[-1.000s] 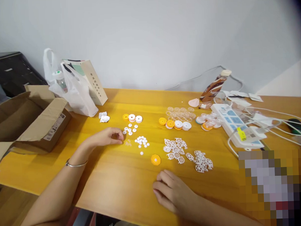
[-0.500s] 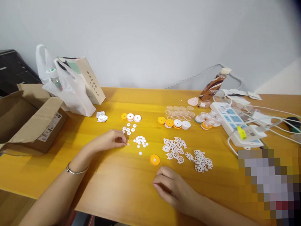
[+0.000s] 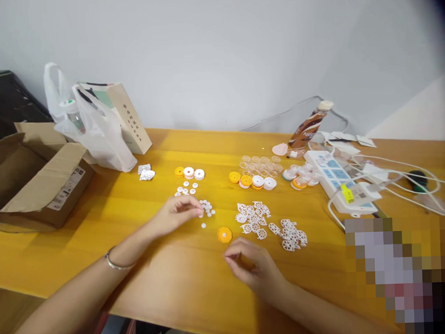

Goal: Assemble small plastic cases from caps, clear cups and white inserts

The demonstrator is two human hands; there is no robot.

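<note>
My left hand (image 3: 180, 211) is closed in a pinch, its fingertips at the left edge of a cluster of small white round pieces (image 3: 208, 208). Whatever is between those fingers is too small to make out. A single white piece (image 3: 203, 225) lies just below the cluster. My right hand (image 3: 252, 264) hovers low over the table, thumb and forefinger pressed together; I cannot see what they hold, if anything. Just beyond its knuckles lies an orange scalloped disc (image 3: 225, 234) with a small white centre. Several white discs (image 3: 185, 184) are spread behind my left hand.
White spoked parts (image 3: 251, 218) form two heaps on the right. Behind them are orange and white round cases (image 3: 257, 181) and clear rings (image 3: 261, 164). A power strip (image 3: 340, 182), cables and a bottle (image 3: 308, 127) stand right; a cardboard box (image 3: 40, 178) and plastic bag (image 3: 101, 137) left.
My left hand has moved right, from beside the small white pieces to over their left edge. My right hand stays near the orange disc. The view has shifted slightly.
</note>
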